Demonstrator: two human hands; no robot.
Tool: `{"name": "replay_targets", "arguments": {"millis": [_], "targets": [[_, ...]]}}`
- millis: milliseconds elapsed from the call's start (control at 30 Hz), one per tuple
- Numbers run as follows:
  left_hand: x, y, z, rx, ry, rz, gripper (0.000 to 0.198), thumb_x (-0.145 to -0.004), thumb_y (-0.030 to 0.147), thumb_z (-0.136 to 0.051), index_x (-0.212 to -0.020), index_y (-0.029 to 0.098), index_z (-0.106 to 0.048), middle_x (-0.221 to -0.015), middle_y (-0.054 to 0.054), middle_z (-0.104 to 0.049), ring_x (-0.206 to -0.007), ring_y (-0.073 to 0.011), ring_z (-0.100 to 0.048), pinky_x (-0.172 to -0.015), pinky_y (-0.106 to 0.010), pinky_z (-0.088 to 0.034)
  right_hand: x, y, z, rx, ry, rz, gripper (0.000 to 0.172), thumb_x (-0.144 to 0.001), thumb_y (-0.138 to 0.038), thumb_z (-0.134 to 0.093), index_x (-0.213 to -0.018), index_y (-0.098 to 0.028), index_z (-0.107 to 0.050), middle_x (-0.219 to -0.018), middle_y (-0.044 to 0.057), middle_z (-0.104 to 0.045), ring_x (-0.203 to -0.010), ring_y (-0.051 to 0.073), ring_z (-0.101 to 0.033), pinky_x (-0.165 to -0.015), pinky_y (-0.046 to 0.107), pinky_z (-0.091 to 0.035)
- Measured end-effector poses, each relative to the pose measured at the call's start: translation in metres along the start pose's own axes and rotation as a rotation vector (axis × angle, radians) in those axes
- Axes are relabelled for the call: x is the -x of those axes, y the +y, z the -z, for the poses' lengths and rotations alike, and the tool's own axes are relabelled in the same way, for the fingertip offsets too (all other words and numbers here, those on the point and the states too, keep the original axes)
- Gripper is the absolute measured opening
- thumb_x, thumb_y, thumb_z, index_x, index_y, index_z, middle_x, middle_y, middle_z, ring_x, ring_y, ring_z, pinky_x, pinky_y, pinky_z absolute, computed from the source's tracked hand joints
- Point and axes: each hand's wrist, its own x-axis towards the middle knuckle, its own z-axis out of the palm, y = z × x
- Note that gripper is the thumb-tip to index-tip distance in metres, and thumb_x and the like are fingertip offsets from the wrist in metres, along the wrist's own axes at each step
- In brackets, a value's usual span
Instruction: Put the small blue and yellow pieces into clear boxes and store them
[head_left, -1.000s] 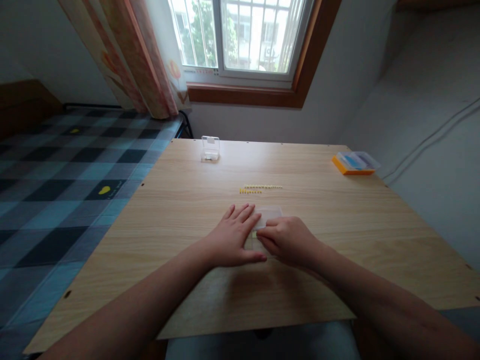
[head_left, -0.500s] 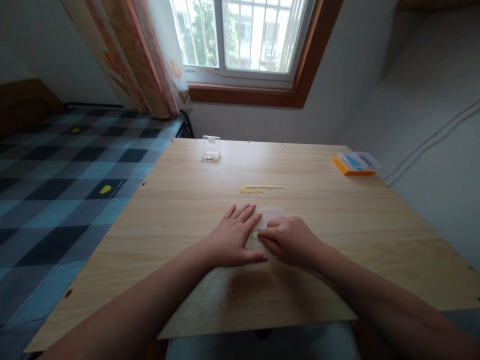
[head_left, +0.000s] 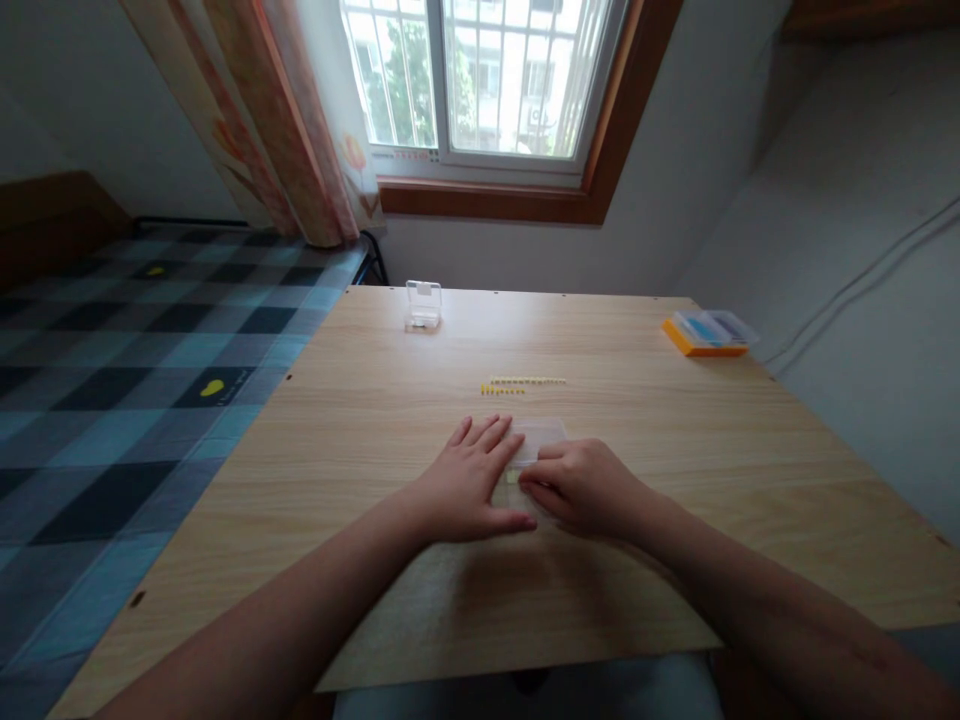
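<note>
A clear plastic box lies on the table with its lid folded back, partly covered by both hands. My left hand rests at the box's left side, fingers spread, thumb along its near edge. Over the box, my right hand is closed, thumb and fingertips pinched together. What the pinch holds, if anything, is hidden. A small pale yellow-green piece shows in the box just left of the right fingertips. Beyond the box, two rows of tiny pieces lie on the table: a pale row and a shorter yellow row.
The wooden table stands below a window. A small clear case sits with its lid raised at the far left. An orange box with a translucent lid is at the far right. A checked bed adjoins on the left.
The whole scene sits slightly lower in the picture as the head tilts up a little. My right fingertips have shifted very slightly right of the yellow-green piece; my left hand stays in place.
</note>
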Motion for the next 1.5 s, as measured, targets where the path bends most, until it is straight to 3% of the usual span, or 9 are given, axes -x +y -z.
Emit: {"name": "replay_targets", "arguments": {"millis": [167,267,400,600,767,933,1200,1500], "targets": [[0.000,-0.001,-0.001,0.007,0.010,-0.003,0.106,-0.079,0.084,-0.054,-0.158,0.017,-0.032,-0.167,-0.020,-0.022,-0.155,-0.0360,-0.017,-0.126,-0.055,-0.008,-0.004,0.014,0.019,-0.136,0.236,-0.005,0.019,-0.095,-0.024,-0.059,-0.092,-0.019,-0.078,-0.072,0.002,-0.068,-0.063,0.012,-0.057,-0.062,0.024,-0.037],[0.000,-0.002,-0.002,0.016,0.011,0.000,0.107,-0.078,0.084,-0.055,-0.158,0.016,-0.031,-0.167,-0.020,-0.021,-0.156,-0.0353,-0.016,-0.126,-0.055,-0.008,-0.020,0.028,0.031,-0.163,0.283,-0.084,0.018,-0.094,-0.026,-0.062,-0.094,-0.020,-0.079,-0.076,0.002,-0.072,-0.065,0.012,-0.059,-0.063,0.024,-0.040],[0.000,-0.003,-0.003,0.027,0.009,0.000,0.107,-0.078,0.084,-0.055,-0.157,0.016,-0.034,-0.168,-0.020,-0.019,-0.156,-0.0357,-0.015,-0.126,-0.055,-0.007,-0.059,0.052,0.036,-0.130,0.237,-0.192,0.018,-0.092,-0.026,-0.065,-0.092,-0.020,-0.081,-0.081,0.003,-0.074,-0.069,0.012,-0.061,-0.066,0.025,-0.042],[-0.001,-0.005,-0.005,0.039,0.015,-0.002,0.109,-0.078,0.087,-0.051,-0.159,0.017,-0.031,-0.168,-0.019,-0.019,-0.156,-0.0366,-0.015,-0.126,-0.056,-0.006,-0.131,0.082,0.021,-0.041,0.031,-0.412,0.021,-0.091,-0.027,-0.065,-0.100,-0.021,-0.082,-0.100,0.006,-0.078,-0.090,0.017,-0.067,-0.076,0.024,-0.044],[-0.001,-0.005,-0.006,0.046,0.027,-0.007,0.109,-0.078,0.088,-0.049,-0.158,0.017,-0.032,-0.168,-0.019,-0.020,-0.156,-0.0369,-0.014,-0.126,-0.056,-0.007,-0.166,0.099,0.006,-0.113,-0.128,-0.463,0.019,-0.084,-0.026,-0.070,-0.097,-0.021,-0.083,-0.090,0.002,-0.080,-0.078,0.014,-0.068,-0.064,0.020,-0.043],[-0.001,-0.005,-0.008,0.063,0.034,-0.016,0.110,-0.078,0.088,-0.050,-0.159,0.016,-0.031,-0.168,-0.020,-0.019,-0.156,-0.0368,-0.012,-0.126,-0.057,-0.007,-0.176,0.108,0.001,-0.133,-0.231,-0.477,0.017,-0.078,-0.025,-0.073,-0.092,-0.020,-0.083,-0.082,0.001,-0.079,-0.071,0.013,-0.066,-0.057,0.021,-0.040],[0.000,-0.005,-0.009,0.085,0.046,-0.014,0.109,-0.077,0.088,-0.051,-0.159,0.018,-0.031,-0.168,-0.019,-0.019,-0.156,-0.0367,-0.013,-0.126,-0.057,-0.007,-0.176,0.113,0.004,-0.132,-0.252,-0.477,0.024,-0.084,-0.034,-0.070,-0.097,-0.019,-0.082,-0.087,0.003,-0.079,-0.074,0.013,-0.065,-0.058,0.021,-0.040],[0.001,-0.004,-0.008,0.080,0.046,-0.012,0.109,-0.078,0.088,-0.051,-0.159,0.018,-0.031,-0.168,-0.018,-0.018,-0.156,-0.0377,-0.014,-0.126,-0.057,-0.007,-0.177,0.114,0.002,-0.057,-0.238,-0.466,0.017,-0.077,-0.031,-0.076,-0.089,-0.021,-0.082,-0.081,0.001,-0.078,-0.070,0.013,-0.064,-0.059,0.021,-0.039]]}}
